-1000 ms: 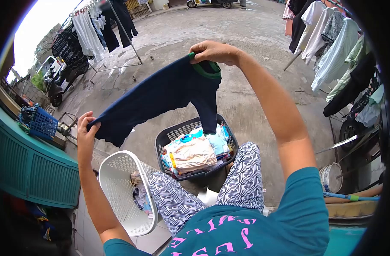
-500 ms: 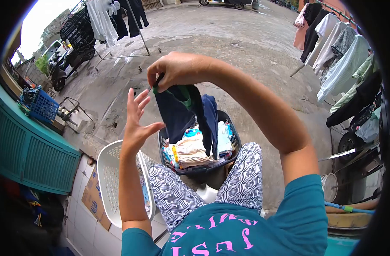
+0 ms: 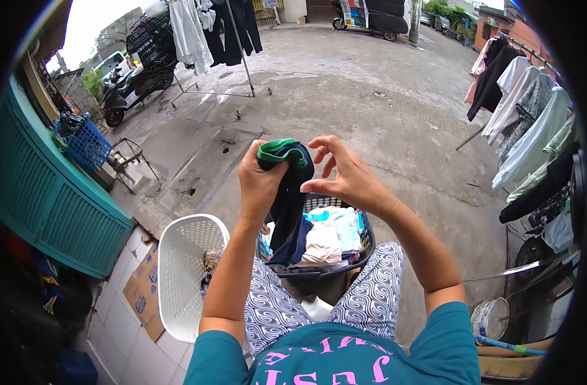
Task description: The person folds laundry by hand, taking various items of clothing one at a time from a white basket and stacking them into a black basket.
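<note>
My left hand (image 3: 260,183) grips a dark navy garment (image 3: 289,208) near its green-trimmed edge. The cloth hangs down in front of my left knee and over the near left side of a dark basket (image 3: 369,240). My right hand (image 3: 345,173) is just right of the garment's top, fingers apart and curved, holding nothing. Inside the dark basket lie folded light clothes (image 3: 328,237), white, cream and blue. A white perforated basket (image 3: 181,269) stands to the left, with some patterned cloth (image 3: 211,260) in it.
Clothes hang on a rack (image 3: 247,61) at the upper left and on another line (image 3: 524,112) at the right. A blue crate (image 3: 89,144) and a small metal stand (image 3: 136,157) are at the left, near teal shutters (image 3: 65,218). Flattened cardboard (image 3: 142,295) lies on the tiles.
My right hand has let go of the garment and moved right and down. My left hand, open before, has taken hold of it. The view has shifted.
</note>
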{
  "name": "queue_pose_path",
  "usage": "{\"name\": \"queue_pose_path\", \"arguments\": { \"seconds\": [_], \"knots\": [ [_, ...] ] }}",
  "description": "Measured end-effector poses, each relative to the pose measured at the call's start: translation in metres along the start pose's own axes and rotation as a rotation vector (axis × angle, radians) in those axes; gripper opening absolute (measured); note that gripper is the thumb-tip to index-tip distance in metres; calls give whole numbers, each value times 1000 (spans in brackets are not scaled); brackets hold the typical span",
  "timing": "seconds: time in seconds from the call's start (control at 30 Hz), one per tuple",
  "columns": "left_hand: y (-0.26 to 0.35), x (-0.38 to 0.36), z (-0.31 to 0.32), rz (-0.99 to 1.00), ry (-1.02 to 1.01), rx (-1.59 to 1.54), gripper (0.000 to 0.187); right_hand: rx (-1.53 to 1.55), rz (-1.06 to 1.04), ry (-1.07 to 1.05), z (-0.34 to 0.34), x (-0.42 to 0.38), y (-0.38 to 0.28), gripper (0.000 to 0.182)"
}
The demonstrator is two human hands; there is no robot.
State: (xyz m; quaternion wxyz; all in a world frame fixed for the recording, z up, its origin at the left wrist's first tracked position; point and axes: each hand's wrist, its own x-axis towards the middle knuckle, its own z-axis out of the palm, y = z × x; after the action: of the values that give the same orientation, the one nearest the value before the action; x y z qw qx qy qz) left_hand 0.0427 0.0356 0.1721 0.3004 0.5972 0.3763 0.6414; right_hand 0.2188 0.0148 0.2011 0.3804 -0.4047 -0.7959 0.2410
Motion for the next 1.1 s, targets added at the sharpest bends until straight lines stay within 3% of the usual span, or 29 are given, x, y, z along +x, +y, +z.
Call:
{"name": "queue_pose_path", "arguments": {
  "seconds": [0.17,0.47,0.57,0.63,0.67,0.73,0.77,0.83,0.87,0.9,0.97,1.0,1.03,1.1],
  "knots": [
    [3,-1,-1,295,-18,441,20,259,41,160,35,4,16,39],
    [15,2,-17,324,82,619,22,100,-116,223,44,16,0,38],
    [11,-2,-15,262,85,683,22,132,-71,229,52,12,-1,39],
    [7,-2,-14,109,3,427,23,189,-31,180,57,12,4,41],
    [7,-3,-13,103,3,426,23,350,-36,188,60,12,7,42],
    [7,-5,-10,-8,-83,-31,27,710,27,141,55,10,1,44],
    [7,-6,-9,-15,-81,-32,27,712,33,138,50,11,3,44],
    [7,-6,-9,-123,-167,-103,30,93,-232,96,35,16,4,46],
    [1,-4,-10,-163,-190,-266,34,-440,-355,185,23,15,-2,49],
    [0,-4,-10,-167,-190,-268,34,-439,-351,182,16,18,-5,49],
    [0,-3,-8,-217,-286,-429,34,-458,-543,250,5,31,-3,53],
    [-4,-4,-9,-248,-340,-475,33,-219,-522,123,4,36,6,56],
    [-10,-2,-7,-253,-340,-480,33,-221,-517,119,2,40,16,56],
    [-22,0,-3,-171,-328,-346,34,197,28,-333,-2,44,31,56]
  ]
}}
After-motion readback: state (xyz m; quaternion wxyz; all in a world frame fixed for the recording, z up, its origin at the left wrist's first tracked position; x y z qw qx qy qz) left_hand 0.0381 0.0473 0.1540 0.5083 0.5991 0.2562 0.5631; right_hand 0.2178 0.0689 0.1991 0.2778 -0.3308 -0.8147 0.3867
